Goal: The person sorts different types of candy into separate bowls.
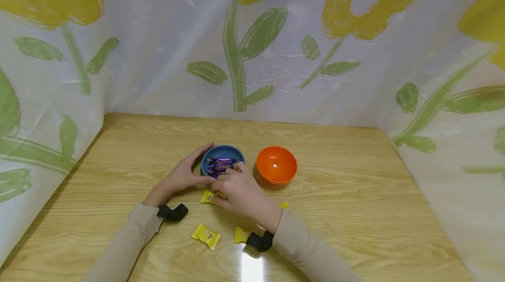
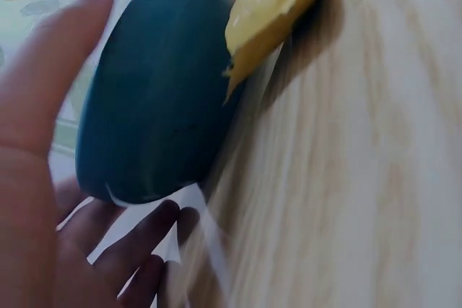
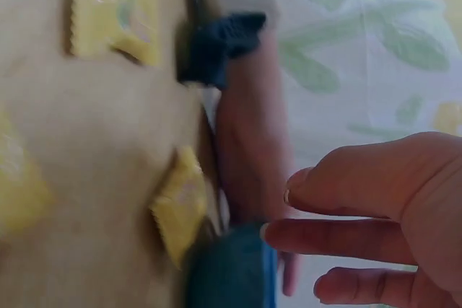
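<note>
In the head view my left hand [image 1: 179,176] holds the blue bowl [image 1: 203,163] from its left side, fingers at the far rim and thumb at the near rim. Several purple-wrapped candies [image 1: 222,161] lie inside that bowl. My right hand [image 1: 240,192] is over the bowl's near right rim. The right wrist view shows its thumb and fingers apart, nothing between them, with a fingertip right at the rim. Beneath the right hand, close to the bowl, lies a yellow-wrapped candy [image 1: 207,197], partly covered in the head view.
An orange bowl [image 1: 277,165] stands just right of the blue one. Nearer on the wooden table [image 1: 355,212] lie more yellow-wrapped candies [image 1: 206,236], some partly hidden by the right arm. Flower-printed sheeting [image 1: 158,71] encloses the table's back and sides.
</note>
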The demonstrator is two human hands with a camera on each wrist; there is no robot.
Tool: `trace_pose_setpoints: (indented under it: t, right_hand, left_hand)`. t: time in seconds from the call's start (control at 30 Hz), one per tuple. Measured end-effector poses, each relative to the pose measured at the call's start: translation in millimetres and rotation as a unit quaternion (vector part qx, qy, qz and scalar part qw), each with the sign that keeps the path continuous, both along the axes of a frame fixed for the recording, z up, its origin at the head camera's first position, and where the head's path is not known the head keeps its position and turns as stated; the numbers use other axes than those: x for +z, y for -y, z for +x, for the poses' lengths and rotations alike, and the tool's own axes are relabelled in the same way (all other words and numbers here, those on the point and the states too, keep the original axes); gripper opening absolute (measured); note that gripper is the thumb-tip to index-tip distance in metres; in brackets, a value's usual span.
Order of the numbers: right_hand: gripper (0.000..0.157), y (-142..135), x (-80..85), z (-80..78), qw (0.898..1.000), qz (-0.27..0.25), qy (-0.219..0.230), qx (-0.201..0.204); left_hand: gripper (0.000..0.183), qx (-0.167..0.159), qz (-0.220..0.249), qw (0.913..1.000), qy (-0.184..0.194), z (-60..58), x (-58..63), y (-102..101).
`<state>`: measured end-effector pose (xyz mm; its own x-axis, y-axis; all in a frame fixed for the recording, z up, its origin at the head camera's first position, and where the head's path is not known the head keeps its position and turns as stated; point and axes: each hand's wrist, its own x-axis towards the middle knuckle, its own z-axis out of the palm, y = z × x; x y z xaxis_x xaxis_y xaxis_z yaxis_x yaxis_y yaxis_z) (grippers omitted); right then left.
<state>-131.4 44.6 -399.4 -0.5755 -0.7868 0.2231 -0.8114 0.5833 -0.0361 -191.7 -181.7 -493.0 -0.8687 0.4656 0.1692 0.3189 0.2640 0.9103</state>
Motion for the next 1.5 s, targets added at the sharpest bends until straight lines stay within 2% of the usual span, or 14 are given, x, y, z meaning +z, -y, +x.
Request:
trace_pose_setpoints:
  t: [0.1,0.2,0.43,0.67,0.83,0.97,1.1,1.2,1.4,1.5]
  right_hand:
    - [0.009,2.0,-6.4,6.7,1.0,0.018,-0.002,0.001]
    - [0.008,4.0,-12.8,10.9,0.999,0.028,-0.019,0.001]
    - [0.008,8.4,-21.0,15.0,0.997,0.052,-0.052,-0.007]
    - [0.008,10.5,-25.1,15.7,0.997,0.06,-0.039,-0.014]
    - [0.007,10.1,-31.6,15.9,0.997,0.055,-0.058,-0.007]
    - [0.009,8.0,-36.1,18.4,0.996,0.04,-0.076,0.002]
    - [0.011,7.1,-36.4,23.5,0.996,0.041,-0.077,0.002]
    - [0.013,7.7,-36.1,26.6,0.996,0.047,-0.071,-0.002]
    - [0.013,9.5,-33.2,31.3,0.997,0.06,-0.043,-0.005]
    - [0.011,9.4,-31.5,33.4,0.997,0.071,-0.033,-0.006]
  left_hand:
    - [0.096,-0.002,-0.002,1.0,0.006,-1.5,5.7,2.9]
    - [0.092,-0.012,-0.026,0.9996,-0.002,-6.0,17.6,3.7]
    - [0.09,-0.043,-0.111,0.9925,-0.028,-29.9,65.0,-4.9]
    - [0.093,-0.089,-0.188,0.9752,-0.075,-51.8,110.2,-39.8]
    - [0.092,-0.115,-0.222,0.9613,-0.115,-57.0,128.0,-80.8]
    - [0.091,-0.14,-0.234,0.9522,-0.137,-56.1,134.6,-112.9]
    - [0.092,-0.155,-0.25,0.9448,-0.145,-57.2,134.4,-134.7]
    - [0.097,-0.162,-0.279,0.9375,-0.131,-58.3,126.2,-145.7]
    - [0.111,-0.204,-0.355,0.9085,-0.083,-55.3,107.3,-154.0]
    - [0.114,-0.217,-0.366,0.9029,-0.059,-53.8,101.6,-153.6]
